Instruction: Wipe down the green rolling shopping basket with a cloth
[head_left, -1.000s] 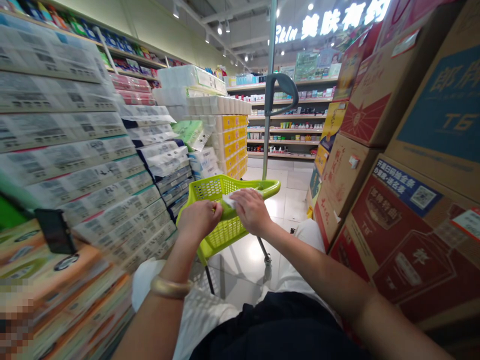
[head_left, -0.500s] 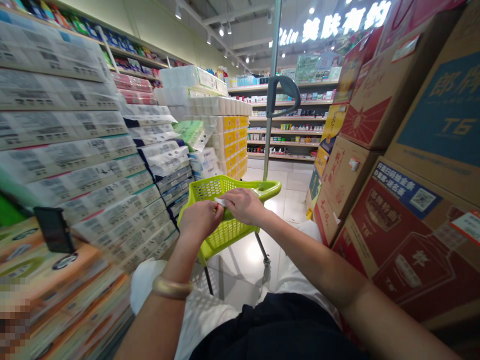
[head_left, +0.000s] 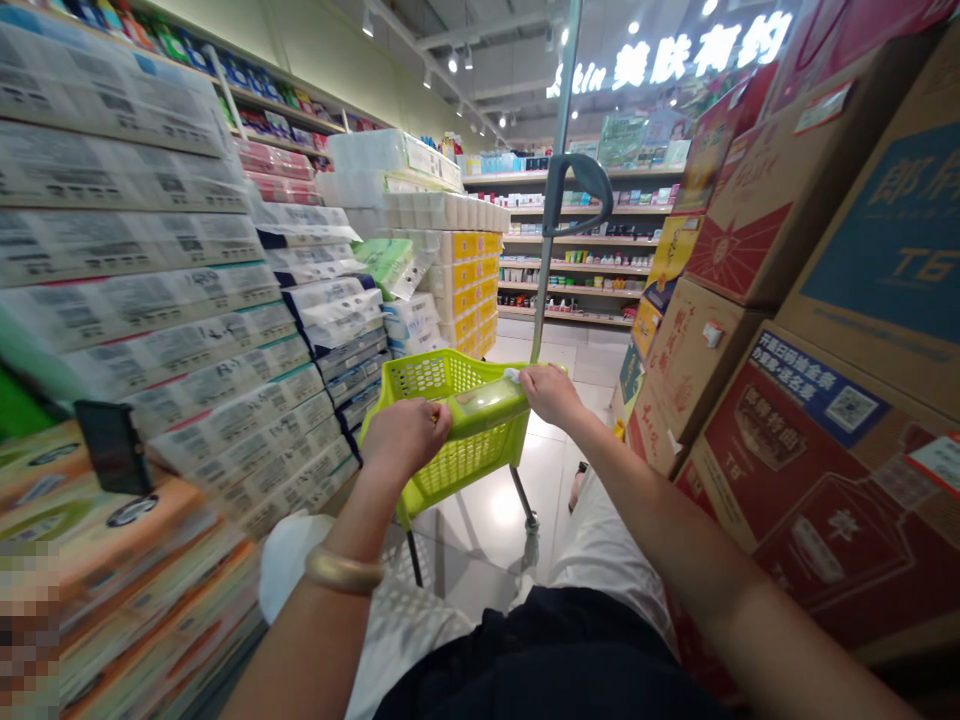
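A lime-green shopping cart with a perforated basket stands right in front of me. My left hand is closed around the left end of its handle. At the right end of the handle, my right hand is closed over the bar. A small white wad, like tissue, shows at its fingertips, pressed against the handle; most of it is hidden. The middle of the handle, with a clear glossy cover, shows between my hands.
Stacked paper packs line the left side, with a phone-like black device on orange packs. Cartons rise close on the right. Beyond the cart stand a metal pole with a grey loop handle and stocked shelves.
My right hand has slid right along the handle with the white wad, away from my left hand, baring the handle's middle. My left hand stays at the left end.
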